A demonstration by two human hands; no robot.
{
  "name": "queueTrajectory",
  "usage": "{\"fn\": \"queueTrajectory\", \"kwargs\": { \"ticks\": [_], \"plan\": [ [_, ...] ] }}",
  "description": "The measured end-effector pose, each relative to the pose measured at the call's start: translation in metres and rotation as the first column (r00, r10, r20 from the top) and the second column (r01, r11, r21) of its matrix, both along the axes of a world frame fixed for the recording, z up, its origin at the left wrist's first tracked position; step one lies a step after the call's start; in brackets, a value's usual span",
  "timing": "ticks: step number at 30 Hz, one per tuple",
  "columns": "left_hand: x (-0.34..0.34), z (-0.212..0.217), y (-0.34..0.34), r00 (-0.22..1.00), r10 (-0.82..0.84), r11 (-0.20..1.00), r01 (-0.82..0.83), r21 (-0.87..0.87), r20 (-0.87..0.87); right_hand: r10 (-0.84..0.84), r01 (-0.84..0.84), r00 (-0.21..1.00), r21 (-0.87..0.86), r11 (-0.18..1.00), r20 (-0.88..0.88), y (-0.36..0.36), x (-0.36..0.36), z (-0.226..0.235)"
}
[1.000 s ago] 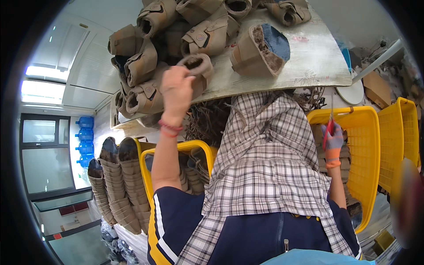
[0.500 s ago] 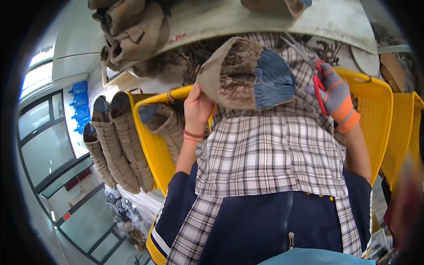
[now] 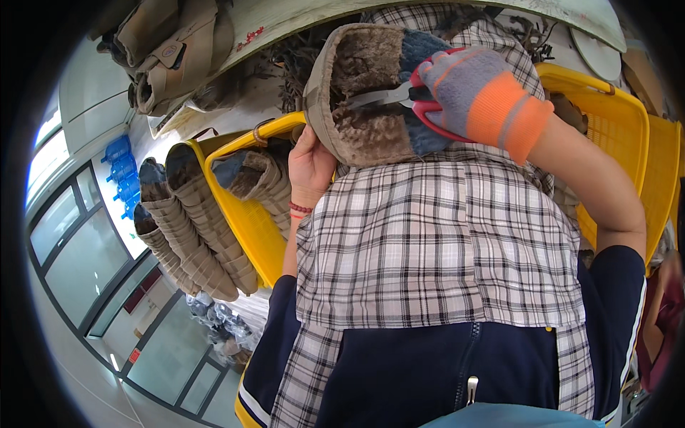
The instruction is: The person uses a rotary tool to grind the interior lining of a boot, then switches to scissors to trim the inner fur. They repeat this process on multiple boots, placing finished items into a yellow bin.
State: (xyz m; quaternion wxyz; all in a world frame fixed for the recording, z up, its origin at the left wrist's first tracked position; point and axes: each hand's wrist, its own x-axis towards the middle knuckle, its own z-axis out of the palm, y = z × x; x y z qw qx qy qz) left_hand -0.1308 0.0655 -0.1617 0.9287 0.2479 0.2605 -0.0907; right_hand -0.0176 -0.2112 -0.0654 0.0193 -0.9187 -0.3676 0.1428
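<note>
A tan shoe upper (image 3: 371,139), its inside lined with brown plush and blue plush, is held tilted over my lap with the lined side up. My left hand (image 3: 312,162), bare with red bracelets at the wrist, pinches its left edge. In an orange and grey glove, my right hand (image 3: 474,96) grips red-handled scissors (image 3: 427,107) above the blue part. The scissors' blades reach left over the brown plush at the slit in the middle. Their tips lie against the plush, and I cannot tell how deep they go.
Yellow baskets (image 3: 241,217) flank me, the left one holding more uppers. Nested stacks of uppers (image 3: 207,228) lean beside it. Ahead runs a pale tabletop (image 3: 285,36), with tan uppers (image 3: 178,53) at its left and dark scraps below. A checked apron (image 3: 399,250) covers my lap.
My right hand has swung left with the scissors, bringing the blades from beside the upper onto its plush lining. The upper and my left hand sit slightly further left and the upper is higher.
</note>
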Motion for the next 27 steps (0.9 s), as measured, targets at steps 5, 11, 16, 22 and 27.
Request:
{"fn": "queueTrajectory", "kwargs": {
  "ticks": [5,11,16,22,27],
  "plan": [
    [0.002,0.007,-0.006,0.998,-0.025,1.0,0.024,0.019,0.055,0.026,-0.026,0.999,-0.028,0.999,0.019,0.013,0.004,0.005],
    [0.004,0.01,-0.009,0.998,-0.045,0.998,0.043,0.044,0.034,0.083,-0.082,0.996,-0.049,0.995,0.025,0.019,0.007,0.001],
    [0.005,0.011,-0.009,0.995,-0.084,0.994,0.08,0.068,0.046,0.107,-0.11,0.992,-0.046,0.993,-0.072,0.02,0.012,0.016],
    [0.005,0.01,-0.008,0.996,-0.08,0.993,0.075,0.086,0.05,0.064,-0.081,0.992,-0.158,0.984,-0.11,0.016,0.016,0.028],
    [0.006,0.009,-0.008,0.995,-0.067,0.997,0.064,0.049,0.072,-0.106,0.105,0.993,0.022,0.994,0.05,-0.02,0.012,0.025]
  ]
}}
